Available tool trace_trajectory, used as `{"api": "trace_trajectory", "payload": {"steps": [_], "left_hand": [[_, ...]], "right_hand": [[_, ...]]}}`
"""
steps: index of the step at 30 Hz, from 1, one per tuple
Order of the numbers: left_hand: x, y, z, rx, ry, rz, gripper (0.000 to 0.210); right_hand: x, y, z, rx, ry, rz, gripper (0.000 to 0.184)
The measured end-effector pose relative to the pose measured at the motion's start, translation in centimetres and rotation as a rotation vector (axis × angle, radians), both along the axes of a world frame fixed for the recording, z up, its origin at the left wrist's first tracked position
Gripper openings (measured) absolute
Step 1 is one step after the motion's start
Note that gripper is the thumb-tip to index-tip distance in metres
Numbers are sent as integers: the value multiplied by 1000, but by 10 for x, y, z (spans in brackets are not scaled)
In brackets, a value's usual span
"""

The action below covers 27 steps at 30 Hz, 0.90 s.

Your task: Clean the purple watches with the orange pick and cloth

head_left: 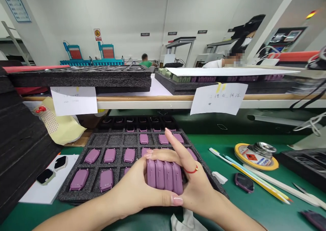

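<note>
Between my two hands stands a row of several purple smartwatch cases (pixel 164 176), side by side with their narrow edges toward me. My left hand (pixel 136 187) wraps them from the left, its thumb along the bottom and its fingers behind. On the other side my right hand (pixel 196 180) presses against the row, with one finger stretched up. Below and beyond the hands lies a black foam tray (pixel 89 183) with more purple watch cases (pixel 110 155) in its compartments. The hands hide part of the tray.
Two watches (pixel 46 176) lie on white paper at left. At right are a toothbrush (pixel 251 176), a tape roll (pixel 238 151), a metal-capped bottle (pixel 263 151) and a loose dark watch (pixel 243 182). A shelf (pixel 142 103) with foam trays crosses ahead; two people are beyond.
</note>
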<state>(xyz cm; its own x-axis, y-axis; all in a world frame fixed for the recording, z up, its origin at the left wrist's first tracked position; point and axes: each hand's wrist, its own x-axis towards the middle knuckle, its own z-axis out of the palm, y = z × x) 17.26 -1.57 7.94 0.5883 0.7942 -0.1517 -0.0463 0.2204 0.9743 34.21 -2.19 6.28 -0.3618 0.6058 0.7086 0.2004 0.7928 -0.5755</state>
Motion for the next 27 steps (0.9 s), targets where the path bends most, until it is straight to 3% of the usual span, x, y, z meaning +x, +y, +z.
{"api": "trace_trajectory", "payload": {"steps": [6,11,15,17,22,27], "left_hand": [[3,4,-1,120,-125,-18,46],[3,2,-4,328,77,195,52],[0,-1,-7,534,140,219,42],[-2,-2,-8,584,146,202,39],[0,-7,-5,564,236,207,33],[8,-3,-8,356,221,408,44]], "right_hand": [[-1,1,-5,102,-113,11,90],[9,-2,4,42,-134,28,112],[17,-3,15,-84,173,-31,64],[19,-1,17,-108,285,-77,49],[16,2,16,-142,331,-101,36],[5,13,6,-195,319,-49,36]]}}
